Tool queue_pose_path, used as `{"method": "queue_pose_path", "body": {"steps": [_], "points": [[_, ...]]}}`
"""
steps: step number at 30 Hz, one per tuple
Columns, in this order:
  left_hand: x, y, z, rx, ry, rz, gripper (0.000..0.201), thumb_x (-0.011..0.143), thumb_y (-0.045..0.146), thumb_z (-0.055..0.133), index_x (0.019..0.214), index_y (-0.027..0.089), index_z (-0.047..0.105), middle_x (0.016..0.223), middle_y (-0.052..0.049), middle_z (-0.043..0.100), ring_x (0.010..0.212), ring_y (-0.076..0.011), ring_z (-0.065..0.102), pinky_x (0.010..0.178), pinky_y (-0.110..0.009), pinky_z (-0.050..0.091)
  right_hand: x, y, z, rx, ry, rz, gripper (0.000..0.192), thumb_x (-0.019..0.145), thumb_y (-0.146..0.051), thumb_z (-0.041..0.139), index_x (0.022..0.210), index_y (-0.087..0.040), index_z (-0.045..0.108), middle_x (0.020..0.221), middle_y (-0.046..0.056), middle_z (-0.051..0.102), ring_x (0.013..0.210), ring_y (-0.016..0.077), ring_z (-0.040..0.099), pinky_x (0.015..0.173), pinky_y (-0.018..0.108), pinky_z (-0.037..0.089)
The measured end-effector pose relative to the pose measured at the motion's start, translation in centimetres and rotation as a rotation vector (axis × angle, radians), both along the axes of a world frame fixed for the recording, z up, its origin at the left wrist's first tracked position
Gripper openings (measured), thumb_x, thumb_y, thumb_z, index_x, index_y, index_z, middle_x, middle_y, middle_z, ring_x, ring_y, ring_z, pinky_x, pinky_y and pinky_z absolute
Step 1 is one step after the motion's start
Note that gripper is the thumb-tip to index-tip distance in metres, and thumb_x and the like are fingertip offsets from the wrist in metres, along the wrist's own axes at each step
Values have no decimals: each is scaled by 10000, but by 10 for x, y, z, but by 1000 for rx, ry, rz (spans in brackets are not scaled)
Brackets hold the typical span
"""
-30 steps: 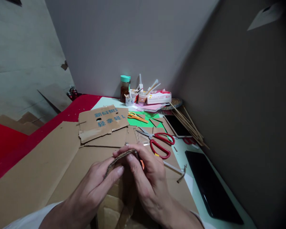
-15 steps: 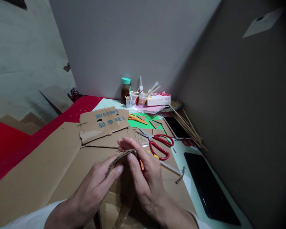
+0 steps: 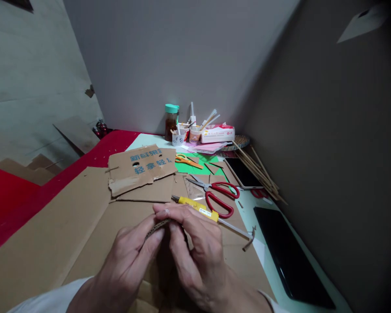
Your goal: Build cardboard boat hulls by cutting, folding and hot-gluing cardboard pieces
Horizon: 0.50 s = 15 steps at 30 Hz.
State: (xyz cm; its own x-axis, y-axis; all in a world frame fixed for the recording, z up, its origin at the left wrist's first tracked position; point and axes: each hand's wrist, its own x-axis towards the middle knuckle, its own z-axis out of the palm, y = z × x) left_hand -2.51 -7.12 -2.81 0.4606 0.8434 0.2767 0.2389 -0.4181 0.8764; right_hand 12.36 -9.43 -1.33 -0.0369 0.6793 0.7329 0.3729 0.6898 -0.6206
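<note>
Between my two hands, a bent strip of corrugated cardboard (image 3: 157,227) shows its fluted edge. My left hand (image 3: 130,254) pinches its left end, thumb below and fingers over the top. Curled over the right end is my right hand (image 3: 198,248), which hides most of that side. Just beyond the right fingers lies a yellow hot glue gun (image 3: 195,206). Red-handled scissors (image 3: 215,193) rest open behind it. Under both hands spreads a large cardboard sheet (image 3: 94,243).
A printed cardboard piece (image 3: 146,169) and orange scissors (image 3: 189,161) lie farther back. A capped jar (image 3: 171,123), paper cups (image 3: 194,135) and a tissue pack (image 3: 217,133) stand by the wall. At right are a tablet (image 3: 243,172), wooden sticks (image 3: 259,171) and a black slab (image 3: 291,256).
My right fingers have closed down over the cardboard strip, and both hands sit slightly lower. The strip looks more bent and covered. More of the glue gun shows now.
</note>
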Motion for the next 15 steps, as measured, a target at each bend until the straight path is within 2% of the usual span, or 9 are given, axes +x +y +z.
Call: {"method": "queue_pose_path", "body": {"steps": [3,6,7,9,11,13,15], "points": [[0,-1,-6,37,-9,25,339,1009,362,410,1205,285,675,1038,-7,776,825,-150,720,755,-174,541,-4,0,-2,33,12,-39,264,894,-13,450,1056,-83,646,984,94,749,994,132,698,1010,275,511],[1,3,-8,-7,-40,62,341,1000,390,425,1216,280,666,1149,-15,752,1011,-176,703,874,-189,524,-4,2,-8,-59,22,-64,307,938,-60,438,1180,-133,614,1066,78,745,1009,127,702,947,249,544],[1,4,-7,-41,-47,66,347,996,404,430,1219,273,661,1191,-21,737,1079,-189,682,911,-203,515,-3,3,-10,-123,30,-54,358,955,-89,435,1287,-150,558,1145,82,728,1065,134,690,945,257,550],[2,8,-4,-120,-63,74,362,987,437,437,1215,259,655,1233,-35,716,1156,-215,646,942,-238,511,-1,4,-12,-263,34,-25,531,971,-164,454,1491,-183,349,1329,95,643,1225,160,617,995,307,541],[2,13,-2,-178,-102,122,367,966,460,470,1216,250,639,1258,-45,699,1206,-235,613,965,-274,504,1,5,-14,-364,10,-35,683,957,-246,494,1565,-183,187,1423,111,564,1314,201,547,1034,376,524],[2,18,0,-196,-166,228,377,933,461,523,1225,240,609,1294,-54,672,1235,-246,585,1019,-311,470,2,5,-16,-425,-54,-91,703,935,-322,513,1557,-150,234,1398,140,581,1262,256,591,979,424,556],[1,23,3,-191,-212,317,389,904,451,561,1217,222,589,1311,-71,651,1205,-253,593,1039,-344,453,2,5,-17,-468,-135,-154,646,932,-380,491,1507,-115,364,1302,171,645,1147,302,658,870,446,596]]}}
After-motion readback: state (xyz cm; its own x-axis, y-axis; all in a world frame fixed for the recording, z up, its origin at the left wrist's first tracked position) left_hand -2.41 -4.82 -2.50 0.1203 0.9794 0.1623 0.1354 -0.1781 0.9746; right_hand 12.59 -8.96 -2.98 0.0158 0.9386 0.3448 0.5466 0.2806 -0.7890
